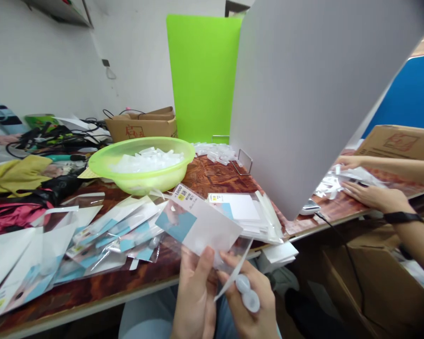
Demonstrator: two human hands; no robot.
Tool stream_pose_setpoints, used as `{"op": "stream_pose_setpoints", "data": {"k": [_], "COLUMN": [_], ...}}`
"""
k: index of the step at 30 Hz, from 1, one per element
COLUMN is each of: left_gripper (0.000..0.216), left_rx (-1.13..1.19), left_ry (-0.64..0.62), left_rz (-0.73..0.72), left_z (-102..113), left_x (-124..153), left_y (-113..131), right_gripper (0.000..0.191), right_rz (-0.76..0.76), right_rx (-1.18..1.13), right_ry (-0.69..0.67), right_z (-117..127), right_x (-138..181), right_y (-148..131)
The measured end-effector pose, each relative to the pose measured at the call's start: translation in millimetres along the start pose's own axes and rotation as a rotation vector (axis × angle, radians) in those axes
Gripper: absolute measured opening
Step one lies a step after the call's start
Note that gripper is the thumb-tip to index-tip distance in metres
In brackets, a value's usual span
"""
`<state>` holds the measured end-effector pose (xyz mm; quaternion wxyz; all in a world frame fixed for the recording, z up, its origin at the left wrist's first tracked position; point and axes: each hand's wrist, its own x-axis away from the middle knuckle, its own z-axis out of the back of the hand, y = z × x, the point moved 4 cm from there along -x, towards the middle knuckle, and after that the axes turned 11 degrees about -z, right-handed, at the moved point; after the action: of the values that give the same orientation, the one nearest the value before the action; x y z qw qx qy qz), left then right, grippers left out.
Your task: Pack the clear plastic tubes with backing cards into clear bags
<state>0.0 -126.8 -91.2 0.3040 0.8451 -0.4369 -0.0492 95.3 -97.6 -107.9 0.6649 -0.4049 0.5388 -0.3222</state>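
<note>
My left hand pinches the lower end of a see-through plastic bag with a printed card inside. The card is white with a blue block and tilts up to the left. My right hand is closed at the bag's lower right edge, beside a narrow white strip. Two round ends of small translucent plastic tubes stick out between its fingers. Left of my hands, several packed bags with similar cards lie overlapping. A stack of flat cards in bags lies just behind my hands.
A green basin of translucent tubes stands at the back left, with more tubes beside it. A grey divider panel rises on the right. Beyond it, another person's hands work near a cardboard box. Cloths and cables crowd the left.
</note>
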Motion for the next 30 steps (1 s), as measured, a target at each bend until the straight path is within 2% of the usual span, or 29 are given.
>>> {"op": "stream_pose_setpoints", "data": {"k": [3, 5, 8, 12, 14, 16, 19, 23, 27, 30], "left_gripper": [0.074, 0.076, 0.078, 0.063, 0.058, 0.060, 0.066, 0.063, 0.057, 0.051], "left_rx": [-0.099, -0.125, -0.116, -0.155, -0.163, -0.122, -0.089, -0.140, -0.192, -0.215], "left_ry": [-0.040, -0.034, 0.025, 0.149, 0.141, 0.060, 0.015, 0.012, -0.026, 0.010], "left_rz": [0.044, 0.013, -0.020, 0.067, 0.088, 0.088, 0.056, -0.032, -0.026, -0.007], "left_z": [3, 5, 11, 23, 26, 24, 22, 23, 19, 16], "left_x": [2, 2, 2, 7, 9, 9, 9, 9, 10, 9], "left_y": [-10, -11, -12, -13, -11, -7, -4, -1, 7, 18], "right_gripper": [0.023, 0.016, 0.011, 0.020, 0.021, 0.018, 0.010, 0.012, 0.012, 0.013], "right_rz": [-0.173, -0.240, -0.173, -0.065, -0.095, -0.167, -0.212, -0.116, -0.022, 0.023], "right_rx": [-0.087, -0.162, -0.187, -0.127, -0.103, -0.100, -0.122, -0.096, -0.032, 0.004], "right_ry": [0.017, -0.005, -0.050, -0.204, -0.291, -0.314, -0.268, -0.166, 0.029, 0.075], "right_z": [-4, -7, -8, -7, -5, -3, -4, -16, -28, -33], "right_x": [2, 0, -9, -25, -27, -24, -18, -13, -7, -3], "right_y": [15, 22, 18, 5, 5, 10, 15, 9, -1, -12]}}
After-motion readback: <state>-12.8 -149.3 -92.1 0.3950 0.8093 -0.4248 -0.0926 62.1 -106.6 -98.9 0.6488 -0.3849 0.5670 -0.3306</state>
